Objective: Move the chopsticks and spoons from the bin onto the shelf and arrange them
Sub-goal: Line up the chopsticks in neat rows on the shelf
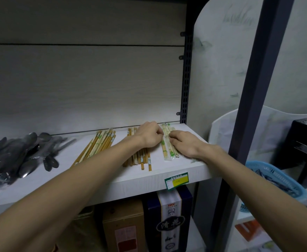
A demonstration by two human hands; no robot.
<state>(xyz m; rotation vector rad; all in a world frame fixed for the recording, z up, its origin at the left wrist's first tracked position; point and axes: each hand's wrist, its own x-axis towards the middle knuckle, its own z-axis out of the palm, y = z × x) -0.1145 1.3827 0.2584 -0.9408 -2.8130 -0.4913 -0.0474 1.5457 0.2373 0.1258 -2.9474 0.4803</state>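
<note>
Green-wrapped chopsticks [168,142] pinched by left hand [150,134] and right hand [182,145]; near shelf [140,180] edge, could slide off.

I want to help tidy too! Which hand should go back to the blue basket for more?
Probably the right hand. The blue plastic basket sits off to the right, beside that arm, while the left hand would have to cross over the pale wrapped chopsticks on the white shelf.
</note>
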